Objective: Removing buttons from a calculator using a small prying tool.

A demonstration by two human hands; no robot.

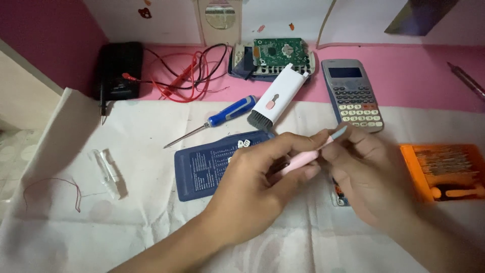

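Both hands gripping a pink pen-shaped tool at tabletop centre.
Left hand [252, 177] and right hand [364, 172] are closing around the pink tool [303, 157], above the blue calculator cover [212, 164]; judged light, rigid, best held mid-barrel.

The scene is dimly and evenly lit under a pinkish cast; soft shadows are thrown beneath the hands [303, 177], the right one smeared by motion blur, and no glare is seen
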